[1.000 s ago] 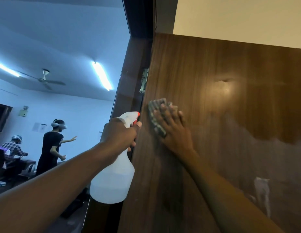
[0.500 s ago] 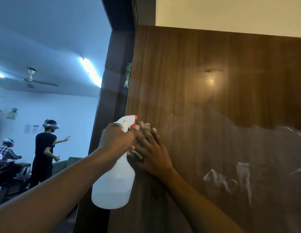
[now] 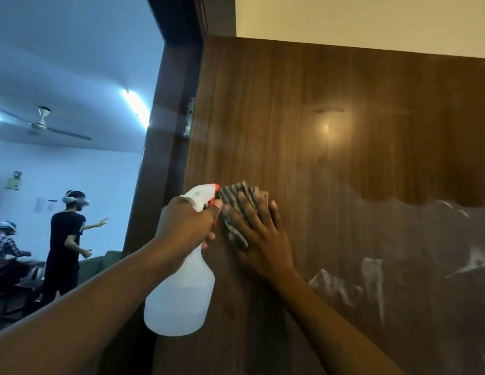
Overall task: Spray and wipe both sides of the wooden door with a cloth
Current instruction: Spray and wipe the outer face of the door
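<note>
The brown wooden door [image 3: 344, 158] fills the right of the view, standing open with its hinged edge at the left. My right hand [image 3: 260, 236] lies flat on the door near that edge, pressing a grey striped cloth [image 3: 236, 201] against the wood; the cloth shows above and left of my fingers. My left hand [image 3: 187, 226] grips the neck of a translucent white spray bottle [image 3: 182, 293] with a red nozzle, held just left of the cloth, nozzle toward the door.
The dark door frame [image 3: 165, 131] with a metal hinge [image 3: 190, 117] runs down beside the door. Through the opening, a standing person [image 3: 65, 244] and a seated person [image 3: 6, 244] are in a room with a ceiling fan [image 3: 43, 123].
My right hand slid the cloth down the door edge, then shifted slightly up and right, baring more cloth. The bottle stayed close beside it.
</note>
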